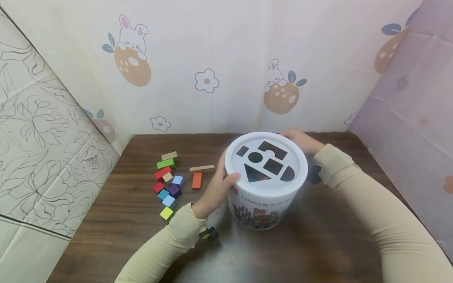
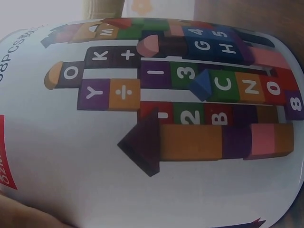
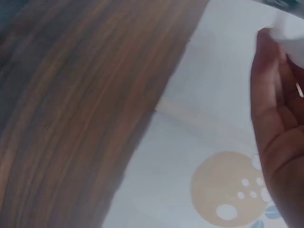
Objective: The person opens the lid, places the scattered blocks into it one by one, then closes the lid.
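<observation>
A white round block bucket (image 1: 262,214) stands right of the middle in the head view, its side printed with pictures of toy blocks. Its white lid (image 1: 233,151) has several shaped holes, among them a triangle and a circle. My left hand (image 1: 215,192) grips the bucket's left side, thumb over the lid's rim. At the back right, my right hand (image 1: 306,142) holds the rim, most of its fingers hidden behind the lid. The left wrist view is filled by the printed wall (image 2: 71,156). In the right wrist view, my right hand's fingers (image 3: 266,61) meet a white edge.
Several coloured wooden blocks (image 1: 169,201) lie in a loose group on the dark wooden table (image 1: 116,236), left of the bucket. An orange block (image 1: 196,181) and a thin plain strip (image 1: 202,168) lie closer to it. A patterned cloth (image 1: 226,47) hangs behind the table.
</observation>
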`<state>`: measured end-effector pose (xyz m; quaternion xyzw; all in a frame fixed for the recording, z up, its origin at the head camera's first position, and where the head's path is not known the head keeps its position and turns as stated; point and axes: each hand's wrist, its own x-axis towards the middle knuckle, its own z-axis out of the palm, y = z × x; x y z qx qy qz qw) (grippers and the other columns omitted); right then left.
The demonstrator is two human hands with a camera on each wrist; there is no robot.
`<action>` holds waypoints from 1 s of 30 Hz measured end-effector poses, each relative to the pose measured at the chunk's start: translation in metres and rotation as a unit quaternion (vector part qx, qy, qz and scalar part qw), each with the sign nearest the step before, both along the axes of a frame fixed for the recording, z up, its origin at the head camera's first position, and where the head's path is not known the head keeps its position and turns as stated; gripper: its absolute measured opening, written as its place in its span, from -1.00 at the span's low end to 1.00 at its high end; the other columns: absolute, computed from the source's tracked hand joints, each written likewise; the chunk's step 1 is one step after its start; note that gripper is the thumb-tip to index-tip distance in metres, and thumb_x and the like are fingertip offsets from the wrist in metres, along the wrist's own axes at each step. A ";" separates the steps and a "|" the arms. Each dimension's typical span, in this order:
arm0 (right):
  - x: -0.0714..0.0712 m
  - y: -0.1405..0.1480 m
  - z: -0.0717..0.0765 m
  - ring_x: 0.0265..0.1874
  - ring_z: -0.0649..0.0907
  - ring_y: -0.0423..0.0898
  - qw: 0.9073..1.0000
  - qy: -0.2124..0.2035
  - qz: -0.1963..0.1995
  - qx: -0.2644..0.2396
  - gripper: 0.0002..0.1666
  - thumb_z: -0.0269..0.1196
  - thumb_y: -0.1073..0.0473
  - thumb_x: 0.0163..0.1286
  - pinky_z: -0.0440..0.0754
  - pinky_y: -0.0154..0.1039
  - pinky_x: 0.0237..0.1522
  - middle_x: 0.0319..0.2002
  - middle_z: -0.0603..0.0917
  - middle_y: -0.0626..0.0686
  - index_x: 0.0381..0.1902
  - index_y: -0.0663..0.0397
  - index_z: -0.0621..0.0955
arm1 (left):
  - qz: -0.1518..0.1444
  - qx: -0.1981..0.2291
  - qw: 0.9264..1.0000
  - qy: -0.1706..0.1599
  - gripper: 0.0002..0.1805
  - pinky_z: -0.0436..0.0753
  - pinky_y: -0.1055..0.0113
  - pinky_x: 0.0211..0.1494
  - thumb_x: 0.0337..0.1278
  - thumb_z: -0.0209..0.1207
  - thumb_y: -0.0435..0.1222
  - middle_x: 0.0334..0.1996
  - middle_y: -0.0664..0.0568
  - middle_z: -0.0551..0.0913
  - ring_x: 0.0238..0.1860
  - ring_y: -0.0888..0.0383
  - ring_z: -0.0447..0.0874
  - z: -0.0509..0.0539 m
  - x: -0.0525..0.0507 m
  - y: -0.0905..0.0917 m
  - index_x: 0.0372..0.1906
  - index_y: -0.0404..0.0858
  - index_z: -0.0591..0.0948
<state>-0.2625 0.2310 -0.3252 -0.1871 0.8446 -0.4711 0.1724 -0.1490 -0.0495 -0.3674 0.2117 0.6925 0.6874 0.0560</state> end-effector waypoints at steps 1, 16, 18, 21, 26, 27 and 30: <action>-0.001 0.002 0.001 -0.24 0.70 0.19 1.000 -0.005 -0.012 0.009 -0.78 0.35 0.15 0.28 0.74 -0.04 -0.24 -0.28 0.74 0.18 -0.11 0.06 0.71 | -0.001 0.001 1.000 0.000 -0.15 0.17 -0.21 0.49 0.22 -0.03 -0.09 0.52 0.11 -0.04 0.47 0.03 0.04 0.000 0.000 0.000 0.54 0.12 -0.14; 0.031 -0.001 0.071 -0.15 0.65 -0.07 0.962 0.220 -0.037 0.154 -0.72 0.19 0.11 0.44 0.57 -0.39 -0.13 -0.10 0.76 0.08 0.01 0.04 0.70 | -0.003 0.004 1.000 -0.004 -0.16 0.12 -0.22 0.50 0.23 -0.06 -0.10 0.53 0.12 -0.06 0.49 0.03 0.00 -0.001 0.000 0.000 0.55 0.09 -0.15; 0.040 -0.005 0.080 -0.17 0.66 -0.10 0.955 0.248 -0.035 0.156 -0.74 0.21 0.15 0.42 0.55 -0.47 -0.17 -0.12 0.77 0.06 -0.01 0.02 0.72 | -0.003 0.003 1.000 -0.003 -0.17 0.10 -0.23 0.50 0.24 -0.06 -0.10 0.53 0.11 -0.07 0.49 0.02 -0.01 0.000 0.000 0.000 0.55 0.09 -0.16; 0.054 -0.012 0.089 -0.21 0.66 -0.21 0.942 0.298 -0.021 0.152 -0.78 0.27 0.19 0.37 0.56 -0.50 -0.18 -0.17 0.78 -0.05 -0.05 -0.05 0.73 | -0.002 0.002 1.000 -0.002 -0.17 0.10 -0.23 0.50 0.24 -0.06 -0.10 0.53 0.10 -0.07 0.49 0.01 -0.01 0.000 0.000 0.000 0.55 0.08 -0.16; 0.076 -0.027 0.092 -0.38 0.59 -0.33 0.898 0.420 0.062 0.114 -0.75 0.39 0.33 0.19 0.56 -0.50 -0.30 -0.31 0.75 -0.14 -0.15 0.01 0.74 | 0.005 0.000 1.000 -0.002 -0.17 0.12 -0.23 0.49 0.24 -0.06 -0.09 0.53 0.12 -0.05 0.48 0.02 0.01 -0.001 0.001 0.001 0.54 0.10 -0.14; 0.081 -0.031 0.092 -0.39 0.57 -0.34 0.889 0.438 0.081 0.109 -0.75 0.40 0.35 0.17 0.55 -0.50 -0.32 -0.33 0.74 -0.15 -0.17 0.02 0.74 | 0.007 0.000 1.000 -0.002 -0.18 0.13 -0.23 0.49 0.25 -0.06 -0.08 0.52 0.12 -0.04 0.48 0.02 0.02 -0.001 0.001 0.001 0.54 0.11 -0.14; 0.098 -0.042 0.091 -0.39 0.54 -0.34 0.874 0.454 0.123 0.121 -0.76 0.43 0.30 0.15 0.58 -0.44 -0.33 -0.34 0.68 -0.19 -0.20 -0.01 0.73 | 0.010 0.001 1.000 -0.005 -0.18 0.12 -0.24 0.49 0.25 -0.06 -0.08 0.53 0.11 -0.04 0.47 0.02 0.04 -0.002 0.000 0.001 0.55 0.11 -0.13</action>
